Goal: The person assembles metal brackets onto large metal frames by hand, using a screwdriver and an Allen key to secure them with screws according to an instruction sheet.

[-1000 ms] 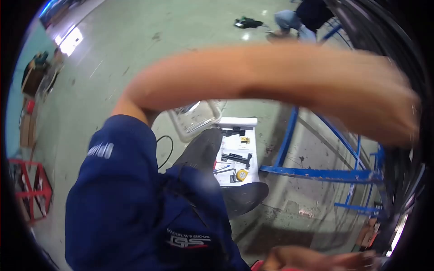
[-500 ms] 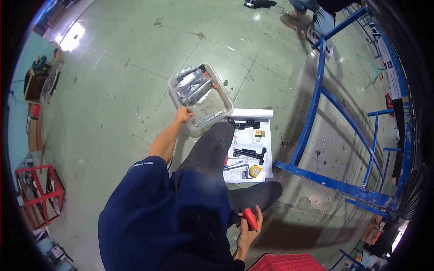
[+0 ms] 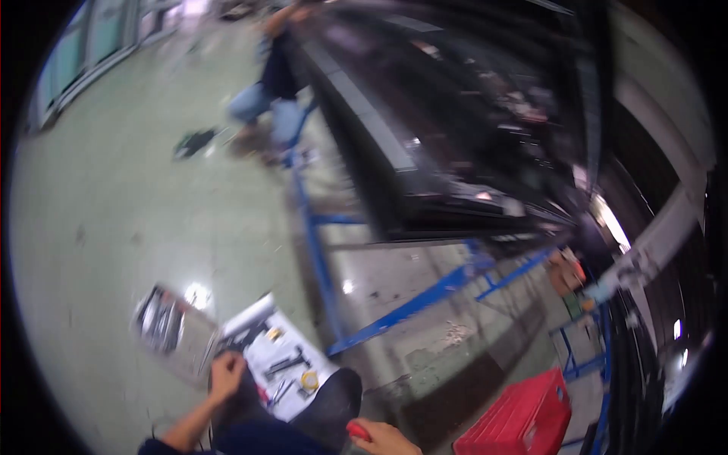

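While the right hand (image 3: 385, 438) curls tight around a small red thing (image 3: 357, 431) — to the right of the white paper (image 3: 256, 352), on its near side — the left hand (image 3: 227, 372) is by the paper's left edge, too blurry to tell if it pinches anything. On the paper lies a black part (image 3: 286, 363) near a yellow tape measure (image 3: 309, 381). Left of the paper sits a clear tub (image 3: 195, 340).
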A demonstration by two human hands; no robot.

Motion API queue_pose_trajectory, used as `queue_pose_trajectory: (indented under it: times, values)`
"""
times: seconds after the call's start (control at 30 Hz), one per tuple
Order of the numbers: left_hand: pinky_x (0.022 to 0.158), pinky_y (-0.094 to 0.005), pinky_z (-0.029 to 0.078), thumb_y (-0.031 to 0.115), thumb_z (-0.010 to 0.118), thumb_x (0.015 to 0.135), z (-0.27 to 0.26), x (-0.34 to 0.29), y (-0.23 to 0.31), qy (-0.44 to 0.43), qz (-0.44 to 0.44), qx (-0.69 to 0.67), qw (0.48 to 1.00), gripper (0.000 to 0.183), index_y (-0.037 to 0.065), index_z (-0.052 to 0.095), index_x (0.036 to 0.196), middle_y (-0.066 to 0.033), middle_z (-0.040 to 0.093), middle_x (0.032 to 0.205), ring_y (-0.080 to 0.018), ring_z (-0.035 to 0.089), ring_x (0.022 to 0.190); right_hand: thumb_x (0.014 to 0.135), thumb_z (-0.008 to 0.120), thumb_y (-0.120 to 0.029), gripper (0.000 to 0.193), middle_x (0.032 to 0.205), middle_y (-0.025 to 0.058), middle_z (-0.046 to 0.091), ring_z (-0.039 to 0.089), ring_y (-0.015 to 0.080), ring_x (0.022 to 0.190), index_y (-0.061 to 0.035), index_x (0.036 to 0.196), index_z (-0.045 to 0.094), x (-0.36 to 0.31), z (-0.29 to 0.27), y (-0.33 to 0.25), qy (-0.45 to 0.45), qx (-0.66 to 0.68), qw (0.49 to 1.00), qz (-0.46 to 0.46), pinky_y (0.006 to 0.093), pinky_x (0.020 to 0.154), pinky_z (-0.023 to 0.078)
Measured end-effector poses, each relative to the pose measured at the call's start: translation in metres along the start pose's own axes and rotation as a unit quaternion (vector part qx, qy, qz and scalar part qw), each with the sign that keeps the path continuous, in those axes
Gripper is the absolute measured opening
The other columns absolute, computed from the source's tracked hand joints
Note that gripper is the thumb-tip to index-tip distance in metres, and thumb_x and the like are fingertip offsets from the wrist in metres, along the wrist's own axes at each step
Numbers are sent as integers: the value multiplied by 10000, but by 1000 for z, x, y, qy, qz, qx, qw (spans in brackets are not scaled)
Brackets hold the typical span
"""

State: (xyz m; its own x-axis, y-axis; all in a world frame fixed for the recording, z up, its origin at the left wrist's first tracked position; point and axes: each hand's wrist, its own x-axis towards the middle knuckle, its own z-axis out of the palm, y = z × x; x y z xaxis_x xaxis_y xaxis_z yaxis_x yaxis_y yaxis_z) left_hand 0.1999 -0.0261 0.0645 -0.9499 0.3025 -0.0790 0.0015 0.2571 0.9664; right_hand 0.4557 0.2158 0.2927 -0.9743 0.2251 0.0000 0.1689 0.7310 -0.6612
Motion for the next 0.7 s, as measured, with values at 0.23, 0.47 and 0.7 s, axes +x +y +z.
queue_pose_trajectory:
  times: [0.23, 0.47, 0.7]
  values:
    - [998, -324, 425, 291, 492, 1003, 48, 1, 323, -785, 278, -100, 545, 491, 16, 407, 1402, -151, 566, 1303, -198, 538, 1194, 903, 613, -194, 215, 955, 172, 682, 691, 233, 785, -29, 1038, 589, 8, -162, -101, 246, -115, 958, 97, 368, 684, 534]
    - [961, -358, 497, 297, 516, 989, 88, -1, 547, -535, 179, -522, 640, 589, -11, 298, 1441, -173, 484, 1370, -257, 560, 1182, 920, 514, -69, 140, 699, 86, 543, 503, 118, 546, -19, 1031, 444, 28, -215, -156, 590, 146, 755, -247, 234, 485, 429]
    - [978, -359, 508, 154, 553, 970, 121, 4, 572, -411, 88, -570, 706, 238, 21, 551, 1167, -129, 573, 1214, -250, 593, 1125, 965, 518, -107, 98, 684, 49, 489, 416, 80, 529, -52, 1031, 471, 67, -255, -151, 560, 189, 761, -268, 215, 441, 358]
